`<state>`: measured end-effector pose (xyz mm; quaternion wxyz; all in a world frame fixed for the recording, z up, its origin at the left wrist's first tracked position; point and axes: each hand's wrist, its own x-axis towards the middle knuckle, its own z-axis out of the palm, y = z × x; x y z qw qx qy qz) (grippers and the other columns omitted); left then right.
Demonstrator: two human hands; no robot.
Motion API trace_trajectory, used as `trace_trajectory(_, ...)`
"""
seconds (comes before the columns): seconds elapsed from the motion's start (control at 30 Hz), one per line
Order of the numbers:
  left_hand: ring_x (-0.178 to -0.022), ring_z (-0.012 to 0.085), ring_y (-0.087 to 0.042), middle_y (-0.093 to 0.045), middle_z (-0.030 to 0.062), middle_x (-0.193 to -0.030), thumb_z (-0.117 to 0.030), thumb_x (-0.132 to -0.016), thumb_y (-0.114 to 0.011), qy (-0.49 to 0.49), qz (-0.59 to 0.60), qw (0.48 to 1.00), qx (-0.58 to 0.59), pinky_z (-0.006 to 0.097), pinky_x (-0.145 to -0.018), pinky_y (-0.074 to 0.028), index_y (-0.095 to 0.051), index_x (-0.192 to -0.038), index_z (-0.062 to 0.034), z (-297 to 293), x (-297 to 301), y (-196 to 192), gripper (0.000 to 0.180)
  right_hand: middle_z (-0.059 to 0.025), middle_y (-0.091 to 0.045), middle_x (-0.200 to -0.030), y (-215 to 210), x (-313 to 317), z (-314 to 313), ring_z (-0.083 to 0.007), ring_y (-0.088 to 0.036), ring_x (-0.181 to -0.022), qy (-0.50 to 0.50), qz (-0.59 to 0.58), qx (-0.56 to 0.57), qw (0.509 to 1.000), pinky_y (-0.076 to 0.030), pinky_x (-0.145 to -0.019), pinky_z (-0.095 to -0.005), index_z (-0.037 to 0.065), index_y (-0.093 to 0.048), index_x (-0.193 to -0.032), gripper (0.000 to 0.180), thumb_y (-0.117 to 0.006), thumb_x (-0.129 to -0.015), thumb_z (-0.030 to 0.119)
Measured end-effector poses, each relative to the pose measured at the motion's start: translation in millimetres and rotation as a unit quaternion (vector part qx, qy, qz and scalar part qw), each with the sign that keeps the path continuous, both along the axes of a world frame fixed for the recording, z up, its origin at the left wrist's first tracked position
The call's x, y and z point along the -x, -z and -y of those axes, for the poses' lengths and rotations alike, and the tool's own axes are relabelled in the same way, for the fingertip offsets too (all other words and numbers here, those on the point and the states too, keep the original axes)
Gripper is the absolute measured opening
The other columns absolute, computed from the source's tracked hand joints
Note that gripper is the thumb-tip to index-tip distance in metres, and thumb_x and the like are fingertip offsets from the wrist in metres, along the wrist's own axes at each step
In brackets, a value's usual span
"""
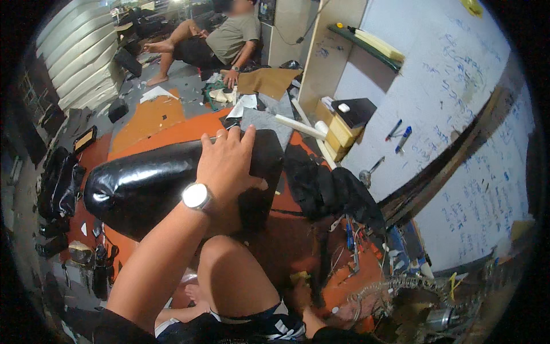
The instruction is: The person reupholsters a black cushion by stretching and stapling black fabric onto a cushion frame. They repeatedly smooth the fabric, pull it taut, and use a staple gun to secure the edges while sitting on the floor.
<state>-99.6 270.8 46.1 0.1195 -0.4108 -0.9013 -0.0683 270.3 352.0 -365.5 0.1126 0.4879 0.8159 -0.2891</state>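
Observation:
My left hand [226, 163], with a silver watch on the wrist, lies flat with fingers spread on a large black leather piece [137, 186]. The piece is glossy and curled over at its left end, matte and flat under my fingers. It lies on an orange floor mat [172, 133] in front of my bent knee [232, 275]. My right hand [301, 286] is low beside the knee, partly hidden, among small tools on the floor. Whether it grips anything is unclear.
A heap of black cloth [332, 189] lies right of the leather. Another person [229, 37] sits on the floor at the back. Yellow boxes [341, 133] stand by a white written-on wall [458, 97]. Black bags [57, 183] lie left; a metal chain [401, 284] lies lower right.

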Motion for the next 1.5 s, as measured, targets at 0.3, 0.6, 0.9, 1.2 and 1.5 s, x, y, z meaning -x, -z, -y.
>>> trace_trajectory(0.3, -0.136, 0.0387, -0.057, -0.06, 0.0173, -0.142, -0.055, -0.064, -0.097, -0.01, 0.039, 0.999, 0.004, 0.066, -0.117, -0.039, -0.045, -0.159, -0.0071, -5.2, 23.0, -4.2, 0.119, -0.0231, -0.07, -0.12, 5.5, 11.8, -4.8, -0.0374, -0.07, -0.11, 0.092, 0.132, 0.006, 0.987, -0.058, -0.092, -0.0488, 0.006, -0.042, -0.156, 0.084, -0.08, -0.091, 0.043)
trace_trajectory(0.6, -0.137, 0.0395, -0.056, -0.06, 0.0185, -0.143, -0.056, -0.063, -0.097, -0.008, 0.012, 1.0, -0.023, 0.066, -0.117, -0.039, -0.047, -0.158, -0.0073, -5.2, 25.6, 7.2, 0.118, -0.0037, -0.065, -0.084, -184.6, 96.9, -61.3, -0.0175, -0.062, -0.067, 0.116, -0.402, 0.246, 0.874, -0.053, -0.067, -0.0364, 0.003, -0.066, -0.107, 0.016, -0.072, -0.101, 0.016)
trace_trajectory(0.9, -0.136, 0.0366, -0.056, -0.061, 0.016, -0.14, -0.056, -0.064, -0.097, -0.019, -0.027, 0.999, -0.024, 0.066, -0.117, -0.039, -0.048, -0.158, -0.0093, -3.5, 18.8, 14.6, 0.116, -0.0063, -0.072, -0.092, -295.1, 217.0, -10.4, -0.0172, -0.069, -0.076, 0.041, -0.514, 0.117, 0.849, -0.056, -0.072, -0.0345, 0.001, -0.069, -0.117, 0.027, -0.075, -0.101, 0.022)
trace_trajectory(1.2, -0.137, 0.0382, -0.056, -0.06, 0.0169, -0.142, -0.038, -0.073, -0.095, -0.029, -0.059, 0.998, -0.022, 0.066, -0.117, -0.04, -0.048, -0.158, -0.0088, -7.2, 24.0, 24.3, 0.101, -0.0161, -0.074, -0.119, -258.4, 219.1, 10.2, -0.0368, -0.07, -0.113, -0.097, -0.42, -0.159, 0.888, -0.053, -0.096, -0.0488, 0.004, -0.072, -0.123, 0.034, -0.07, -0.099, 0.029)
trace_trajectory(1.5, -0.132, 0.041, -0.061, -0.063, 0.0218, -0.141, -0.032, -0.096, -0.075, 0.087, -0.008, 0.996, -0.031, 0.06, -0.113, -0.046, -0.048, -0.159, -0.0142, 22.3, 27.8, 0.4, 0.071, -0.0184, -0.076, -0.115, -203.5, 195.5, 4.1, -0.0379, -0.073, -0.106, -0.045, -0.408, -0.139, 0.901, -0.056, -0.092, -0.0484, 0.001, -0.072, -0.118, 0.037, -0.077, -0.092, 0.026)
